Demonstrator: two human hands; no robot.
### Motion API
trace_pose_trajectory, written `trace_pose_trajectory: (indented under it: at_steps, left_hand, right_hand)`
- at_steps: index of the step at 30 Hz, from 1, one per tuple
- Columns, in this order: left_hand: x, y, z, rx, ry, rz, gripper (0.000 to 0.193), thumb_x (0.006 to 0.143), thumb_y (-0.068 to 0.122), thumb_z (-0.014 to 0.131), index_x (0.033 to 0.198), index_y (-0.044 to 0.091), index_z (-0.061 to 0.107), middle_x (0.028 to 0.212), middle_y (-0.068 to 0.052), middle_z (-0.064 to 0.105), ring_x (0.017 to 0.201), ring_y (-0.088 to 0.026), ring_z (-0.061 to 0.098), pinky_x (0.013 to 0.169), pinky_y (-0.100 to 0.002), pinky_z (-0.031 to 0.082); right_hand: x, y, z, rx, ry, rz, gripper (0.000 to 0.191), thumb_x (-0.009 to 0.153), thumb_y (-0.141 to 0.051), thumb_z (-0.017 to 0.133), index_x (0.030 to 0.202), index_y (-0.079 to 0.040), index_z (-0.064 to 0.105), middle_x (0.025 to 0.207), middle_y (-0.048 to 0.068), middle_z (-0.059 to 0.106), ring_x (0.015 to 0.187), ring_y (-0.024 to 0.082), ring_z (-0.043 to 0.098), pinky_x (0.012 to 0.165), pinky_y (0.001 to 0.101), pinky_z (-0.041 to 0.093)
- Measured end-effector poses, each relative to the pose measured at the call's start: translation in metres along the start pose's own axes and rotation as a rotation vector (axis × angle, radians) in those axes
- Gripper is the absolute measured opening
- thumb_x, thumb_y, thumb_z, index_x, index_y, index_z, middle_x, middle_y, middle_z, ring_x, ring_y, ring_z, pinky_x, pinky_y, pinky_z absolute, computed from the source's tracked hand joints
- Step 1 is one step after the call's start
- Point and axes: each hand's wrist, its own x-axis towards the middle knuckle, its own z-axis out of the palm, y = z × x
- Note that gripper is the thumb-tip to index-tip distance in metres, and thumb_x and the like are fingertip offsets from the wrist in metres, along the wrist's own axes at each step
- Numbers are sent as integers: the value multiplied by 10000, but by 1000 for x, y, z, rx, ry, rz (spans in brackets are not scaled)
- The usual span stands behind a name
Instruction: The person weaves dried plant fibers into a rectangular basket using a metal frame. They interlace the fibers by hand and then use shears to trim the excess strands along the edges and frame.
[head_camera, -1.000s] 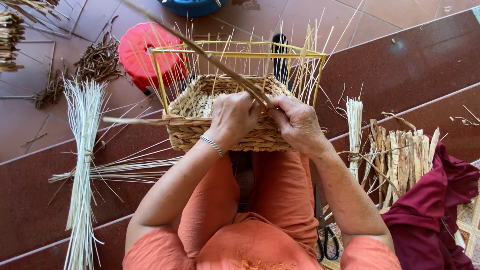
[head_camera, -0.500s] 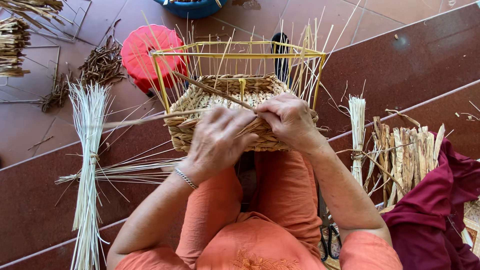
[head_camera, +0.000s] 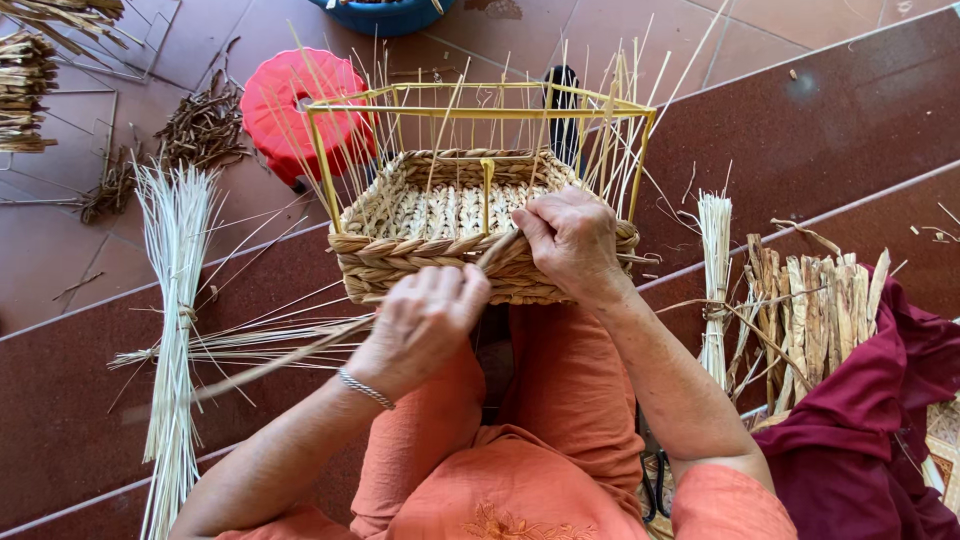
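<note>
Basket (head_camera: 450, 215) sits on my lap against the step, its front wall half woven inside a yellow frame (head_camera: 480, 110). My right hand (head_camera: 572, 240) presses closed on the rim; my left hand (head_camera: 425, 320) pinches a fibre strand (head_camera: 290, 357). Straw bundles (head_camera: 172, 300) lie left.

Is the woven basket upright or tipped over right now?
Upright. The basket sits with its open top facing up, woven bottom visible inside, yellow frame standing above it. The right hand rests on its near rim.
</note>
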Motion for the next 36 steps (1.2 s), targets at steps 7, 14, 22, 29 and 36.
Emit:
trace_pose_trajectory:
  at_steps: [7, 14, 22, 29, 36]
  left_hand:
    - [-43, -63, 23, -208, 248, -322, 220, 993, 282, 791, 900, 106, 697, 880, -84, 708, 824, -280, 688, 740, -418, 549]
    - [-80, -76, 34, -332, 126, -472, 289, 1007, 287, 817, 999, 22, 704, 886, -102, 731, 806, -177, 715, 817, -295, 573]
    - [-102, -78, 73, -619, 84, -540, 257, 1120, 100, 730, 1136, -123, 603, 939, -198, 722, 856, -157, 725, 796, -226, 580]
    - [-103, -72, 62, -571, 75, -550, 230, 1103, 95, 745, 1118, -105, 631, 952, -162, 728, 865, -129, 707, 810, -232, 570]
    - [-82, -50, 28, -288, 119, -446, 226, 1066, 212, 791, 1107, 4, 712, 904, -62, 706, 817, -153, 668, 801, -290, 533]
  right_hand:
    - [-22, -13, -12, 154, 100, 11, 166, 911, -175, 814, 1013, -62, 750, 917, 91, 748, 764, 182, 671, 713, 329, 542]
    - [-146, 61, -75, 358, 499, 454, 85, 1039, -171, 727, 1049, -87, 742, 958, 32, 767, 836, 84, 705, 715, 230, 598]
    - [-296, 222, -182, -609, 295, 915, 125, 974, -243, 725, 925, -154, 799, 882, 50, 777, 779, 186, 702, 712, 359, 555]
    - [-326, 218, -156, -833, -10, 357, 303, 771, -411, 771, 979, -194, 813, 900, 6, 781, 850, 198, 660, 891, 459, 492]
    - [-289, 190, -146, -313, 107, 903, 76, 930, -206, 798, 939, -131, 810, 825, 33, 755, 779, 181, 666, 703, 375, 539]
